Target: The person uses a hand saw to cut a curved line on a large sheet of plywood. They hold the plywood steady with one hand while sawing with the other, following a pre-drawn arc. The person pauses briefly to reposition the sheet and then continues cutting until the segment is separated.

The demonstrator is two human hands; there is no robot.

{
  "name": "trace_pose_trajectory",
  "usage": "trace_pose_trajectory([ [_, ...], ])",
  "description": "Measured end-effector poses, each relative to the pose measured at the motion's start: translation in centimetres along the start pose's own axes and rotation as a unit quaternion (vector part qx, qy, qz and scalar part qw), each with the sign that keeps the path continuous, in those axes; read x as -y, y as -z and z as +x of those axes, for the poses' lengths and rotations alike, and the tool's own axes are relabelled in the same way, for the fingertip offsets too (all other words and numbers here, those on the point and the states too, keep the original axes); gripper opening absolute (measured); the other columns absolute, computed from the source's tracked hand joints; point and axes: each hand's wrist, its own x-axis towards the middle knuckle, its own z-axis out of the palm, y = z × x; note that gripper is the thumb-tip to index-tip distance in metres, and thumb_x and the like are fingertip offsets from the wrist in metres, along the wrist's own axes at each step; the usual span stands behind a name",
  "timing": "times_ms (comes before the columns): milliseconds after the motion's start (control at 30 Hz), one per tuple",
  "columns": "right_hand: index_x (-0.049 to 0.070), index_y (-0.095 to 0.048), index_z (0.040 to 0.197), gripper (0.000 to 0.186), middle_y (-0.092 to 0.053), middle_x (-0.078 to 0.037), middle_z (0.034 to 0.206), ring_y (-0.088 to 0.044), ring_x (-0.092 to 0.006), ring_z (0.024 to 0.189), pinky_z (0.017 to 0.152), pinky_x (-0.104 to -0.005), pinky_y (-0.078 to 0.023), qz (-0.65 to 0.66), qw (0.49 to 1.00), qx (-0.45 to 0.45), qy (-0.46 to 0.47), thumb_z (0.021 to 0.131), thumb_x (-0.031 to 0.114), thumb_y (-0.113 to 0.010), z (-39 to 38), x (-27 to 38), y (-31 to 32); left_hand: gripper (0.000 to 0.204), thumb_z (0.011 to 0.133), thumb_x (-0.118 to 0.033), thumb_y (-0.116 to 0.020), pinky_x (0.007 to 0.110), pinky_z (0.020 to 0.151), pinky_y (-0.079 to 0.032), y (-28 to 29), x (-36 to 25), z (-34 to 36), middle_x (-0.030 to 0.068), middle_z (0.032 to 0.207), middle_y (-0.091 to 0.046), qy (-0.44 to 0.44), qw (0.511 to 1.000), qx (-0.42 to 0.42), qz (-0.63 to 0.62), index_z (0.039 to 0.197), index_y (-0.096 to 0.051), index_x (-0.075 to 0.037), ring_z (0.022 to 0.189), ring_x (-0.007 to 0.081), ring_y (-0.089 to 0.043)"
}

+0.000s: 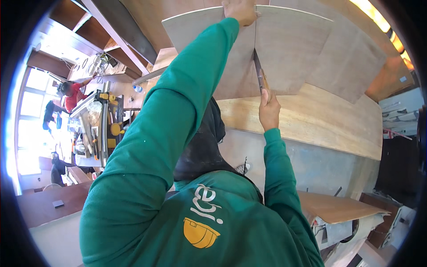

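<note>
Wooden-handled saw [259,73] in right hand [269,112]

Downward head-worn fisheye, exact tilt unclear

left hand [240,12]: cropped at top | saw handle [265,81]: partly under right hand [270,111]

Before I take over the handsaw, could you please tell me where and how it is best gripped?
I'd grip the handsaw by its wooden handle, coming from the near side, where the right hand holds it. The handle points back toward the wearer, while the thin blade reaches away along the dark line in the panel, so the blade seems a poor hold.
</note>
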Motion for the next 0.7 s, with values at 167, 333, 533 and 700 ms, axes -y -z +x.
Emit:
trace_pose_trajectory([
  [167,-0.002,-0.062,0.13,0.047,-0.069,-0.031,0.097,-0.067,-0.0478,0.089,0.077,-0.0489,-0.053,-0.021,0.999,0.031,-0.028,0.106,0.039,-0.054,-7.5,0.1,4.4,0.056,0.092,-0.047,-0.067,0.066,0.113,-0.031,-0.3,1.3,-0.2,0.0186,0.139,-0.061,0.015,1.0,0.019,-0.015,0.134,-0.061,-0.01,0.134,0.0406,-0.052],
  [333,0.0,-0.058,0.137,0.043,-0.071,-0.025,0.099,-0.072,-0.0279,0.089,0.078,-0.0406,-0.054,-0.021,0.999,0.036,-0.034,0.107,0.03,-0.052,-18.3,0.0,11.4,0.056,0.091,-0.046,-0.067,0.066,0.112,-0.031,0.6,0.1,-1.2,0.0186,0.139,-0.062,0.013,1.0,0.024,0.002,0.135,-0.061,-0.013,0.135,0.0392,-0.052],
  [533,-0.003,-0.061,0.113,0.046,-0.067,-0.033,0.089,-0.062,-0.055,0.086,0.075,-0.0556,-0.049,-0.035,0.999,0.036,-0.011,0.108,0.04,-0.049,-2.6,-0.3,1.3,0.055,0.091,-0.045,-0.066,0.067,0.113,-0.029,-2.2,1.0,-1.0,0.0214,0.143,-0.057,0.001,0.997,-0.071,0.037,0.136,-0.061,-0.015,0.136,0.0407,-0.05],
  [700,-0.002,-0.063,0.114,0.047,-0.065,-0.035,0.093,-0.063,-0.0533,0.088,0.076,-0.055,-0.049,-0.026,1.0,0.002,0.016,0.108,0.042,-0.049,-0.1,1.1,1.1,0.053,0.092,-0.046,-0.065,0.066,0.112,-0.03,-1.1,0.0,-0.4,0.0206,0.139,-0.059,-0.008,0.999,-0.047,0.004,0.134,-0.063,-0.014,0.135,0.0402,-0.05],
])
